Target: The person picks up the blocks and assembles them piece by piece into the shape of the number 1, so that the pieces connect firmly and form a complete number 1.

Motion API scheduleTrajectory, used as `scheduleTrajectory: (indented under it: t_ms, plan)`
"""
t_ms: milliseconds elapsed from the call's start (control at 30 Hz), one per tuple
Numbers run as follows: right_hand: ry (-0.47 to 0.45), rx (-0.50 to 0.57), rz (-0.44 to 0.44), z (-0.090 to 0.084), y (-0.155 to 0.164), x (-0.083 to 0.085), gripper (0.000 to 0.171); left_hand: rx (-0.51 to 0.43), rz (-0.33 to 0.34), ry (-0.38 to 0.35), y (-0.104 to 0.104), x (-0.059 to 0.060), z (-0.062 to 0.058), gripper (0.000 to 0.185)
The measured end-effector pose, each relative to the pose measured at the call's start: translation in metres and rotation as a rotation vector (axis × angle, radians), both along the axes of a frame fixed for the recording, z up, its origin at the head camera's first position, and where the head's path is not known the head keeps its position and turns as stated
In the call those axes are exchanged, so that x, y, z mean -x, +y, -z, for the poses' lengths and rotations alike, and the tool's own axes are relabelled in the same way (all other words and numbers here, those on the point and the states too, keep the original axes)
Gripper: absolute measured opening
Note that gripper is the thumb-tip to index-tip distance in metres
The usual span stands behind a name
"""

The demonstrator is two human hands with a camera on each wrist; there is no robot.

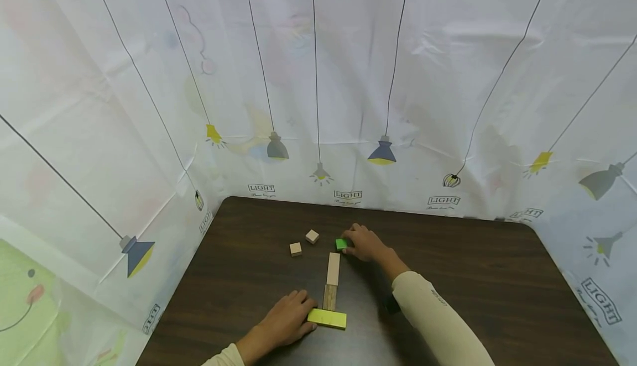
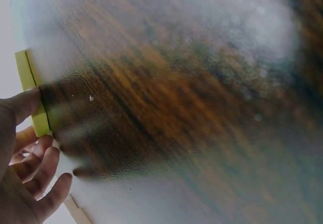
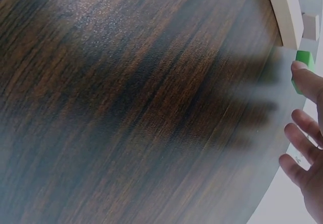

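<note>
On the dark wooden table [image 1: 448,277] a line of blocks is part-built, and the long pale plank [image 1: 333,268] at its middle serves as the marker for everything else. Just at the plank's near end stands a shorter, darker wooden block [image 1: 329,297], and touching the near end of that lies a yellow bar [image 1: 327,318] set crosswise, so 3 pieces appear already in place. The left hand [image 1: 288,319] rests at the yellow bar's left end; in the left wrist view the thumb lies against the bar's edge while the other fingers curl loosely beneath, so it steadies the bar more than clasps it. Just beyond the plank's far end, slightly to the right, sits a small green block [image 1: 341,244], and the right hand [image 1: 365,242] has its thumb tip on it, with the other fingers spread and relaxed in the right wrist view; whether a second finger pinches the block from behind cannot be told. The green block looks close to the plank's end but not yet square with it. Left of the plank's far end, well apart from it, 2 small wooden cubes [image 1: 304,242] lie loose and untouched, judged to be what remains.
</note>
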State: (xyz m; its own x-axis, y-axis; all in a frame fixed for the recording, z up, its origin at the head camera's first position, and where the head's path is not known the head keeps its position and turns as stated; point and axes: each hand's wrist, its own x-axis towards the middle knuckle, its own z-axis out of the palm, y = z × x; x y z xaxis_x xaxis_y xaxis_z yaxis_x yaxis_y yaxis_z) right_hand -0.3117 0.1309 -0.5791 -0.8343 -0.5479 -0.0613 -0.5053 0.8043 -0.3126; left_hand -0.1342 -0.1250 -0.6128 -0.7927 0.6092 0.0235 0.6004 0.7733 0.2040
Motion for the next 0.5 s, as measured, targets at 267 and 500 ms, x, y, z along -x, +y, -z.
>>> scheduleTrajectory:
  t_ms: [267, 500]
  plan:
    - [-0.003, 0.017, -0.009, -0.0006, 0.0004, -0.0014, 0.038, -0.007, 0.002, 0.004, -0.0001, 0.0005, 0.0015, 0.038]
    - [-0.009, 0.001, -0.016, 0.0005, 0.0005, -0.0037, 0.039, -0.010, 0.009, 0.017, -0.0004, 0.0006, 0.0014, 0.038]
